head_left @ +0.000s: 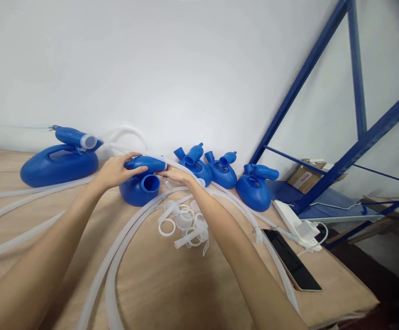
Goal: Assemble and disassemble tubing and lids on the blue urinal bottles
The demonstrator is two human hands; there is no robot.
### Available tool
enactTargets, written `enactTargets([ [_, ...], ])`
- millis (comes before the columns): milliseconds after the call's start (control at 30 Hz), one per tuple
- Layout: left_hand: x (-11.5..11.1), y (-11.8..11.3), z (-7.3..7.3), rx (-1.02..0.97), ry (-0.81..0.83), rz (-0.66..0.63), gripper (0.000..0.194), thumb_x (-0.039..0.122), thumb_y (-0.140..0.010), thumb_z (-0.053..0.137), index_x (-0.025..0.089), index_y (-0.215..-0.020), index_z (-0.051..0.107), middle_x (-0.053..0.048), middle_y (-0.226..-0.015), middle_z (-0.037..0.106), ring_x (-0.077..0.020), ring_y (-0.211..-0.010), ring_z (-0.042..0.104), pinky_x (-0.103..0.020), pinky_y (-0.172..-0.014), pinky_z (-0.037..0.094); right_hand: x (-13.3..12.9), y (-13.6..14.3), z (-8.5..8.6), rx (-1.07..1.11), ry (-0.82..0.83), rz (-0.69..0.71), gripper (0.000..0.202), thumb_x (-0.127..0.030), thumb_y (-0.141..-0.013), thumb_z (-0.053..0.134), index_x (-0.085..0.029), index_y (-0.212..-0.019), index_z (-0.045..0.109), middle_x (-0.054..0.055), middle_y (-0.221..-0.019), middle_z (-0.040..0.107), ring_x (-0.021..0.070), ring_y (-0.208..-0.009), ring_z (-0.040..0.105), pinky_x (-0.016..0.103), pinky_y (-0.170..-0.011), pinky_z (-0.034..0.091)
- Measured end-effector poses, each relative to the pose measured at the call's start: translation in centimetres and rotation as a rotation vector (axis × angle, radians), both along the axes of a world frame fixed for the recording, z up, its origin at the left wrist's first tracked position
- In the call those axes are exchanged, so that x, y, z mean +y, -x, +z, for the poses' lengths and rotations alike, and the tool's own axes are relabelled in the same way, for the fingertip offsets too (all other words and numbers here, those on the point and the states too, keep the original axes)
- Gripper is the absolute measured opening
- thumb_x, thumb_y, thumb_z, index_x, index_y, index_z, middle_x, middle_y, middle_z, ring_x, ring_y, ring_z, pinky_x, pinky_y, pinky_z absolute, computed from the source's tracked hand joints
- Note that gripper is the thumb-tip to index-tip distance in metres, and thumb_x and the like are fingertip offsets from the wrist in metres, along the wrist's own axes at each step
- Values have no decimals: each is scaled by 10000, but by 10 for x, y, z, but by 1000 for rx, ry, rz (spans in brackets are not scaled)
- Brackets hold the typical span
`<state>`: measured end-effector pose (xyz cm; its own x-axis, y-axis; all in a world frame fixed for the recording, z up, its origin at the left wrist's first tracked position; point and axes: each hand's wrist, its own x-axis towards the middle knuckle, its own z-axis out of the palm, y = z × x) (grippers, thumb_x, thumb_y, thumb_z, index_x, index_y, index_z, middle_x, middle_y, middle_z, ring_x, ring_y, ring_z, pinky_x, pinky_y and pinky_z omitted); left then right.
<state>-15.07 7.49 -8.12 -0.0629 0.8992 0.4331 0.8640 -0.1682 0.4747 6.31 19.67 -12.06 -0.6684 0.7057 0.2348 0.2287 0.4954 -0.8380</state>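
My left hand (116, 170) is wrapped over the back end of a blue urinal funnel (147, 162), its thumb along the near side. Under the funnel stands a blue urinal bottle (135, 193) with a handle; its round open mouth (150, 183) faces me. My right hand (176, 174) is closed at the funnel's right end, fingers around the tip of a translucent hose (182, 167). Whether the hose is seated on the funnel is hidden by the fingers. Loose translucent caps and rings (185, 222) lie in a pile just in front of my right hand.
Left stands another urinal bottle (60, 167) with a capped funnel on top. Several more, including a blue bottle (253, 191), line the wall at right. Long hoses (117, 256) curve over the wooden table (158, 293). A phone (292, 261) lies beside a power strip (293, 222), near blue shelving (357, 142).
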Motion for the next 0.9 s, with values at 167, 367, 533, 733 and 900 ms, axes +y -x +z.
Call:
enactTargets([
  [167, -1, 4, 0, -38, 20, -11, 833, 840, -767, 589, 260, -1353, 706, -100, -1204, 794, -361, -1070, 729, -412, -950, 537, 5, 10, -6, 142, 162, 54, 235, -287, -738, 893, -172, -883, 748, 31, -834, 767, 218, -902, 711, 375, -915, 593],
  [367, -1, 8, 0, -82, 32, -34, 836, 842, -741, 622, 260, -1333, 721, -95, -1274, 779, -371, -1143, 716, -418, -1005, 535, 8, 9, -11, 167, 136, 33, 236, -274, -756, 878, -197, -951, 769, 12, -877, 791, 223, -968, 731, 409, -1026, 573],
  [533, -3, 8, 3, -101, 30, -57, 791, 813, -734, 642, 265, -1298, 730, -85, -1263, 786, -366, -1133, 725, -411, -1000, 545, 10, 8, -15, 164, 129, -12, 116, -245, -785, 836, -207, -855, 751, 16, -849, 787, 220, -904, 736, 412, -1007, 592],
  [733, -3, 8, 3, -94, 33, -52, 764, 800, -752, 644, 282, -1308, 726, -83, -1268, 784, -373, -1159, 719, -425, -1005, 542, 7, 12, -16, 159, 118, -61, 137, -74, -783, 690, -209, -786, 706, 17, -825, 769, 211, -886, 738, 376, -956, 607],
  [900, -2, 10, 2, -92, 21, -64, 797, 832, -749, 626, 273, -1306, 734, -97, -1283, 779, -385, -1169, 714, -428, -990, 547, 5, 13, -11, 110, 86, -99, 205, -28, -774, 586, -206, -803, 684, 0, -787, 721, 164, -786, 700, 319, -862, 609],
])
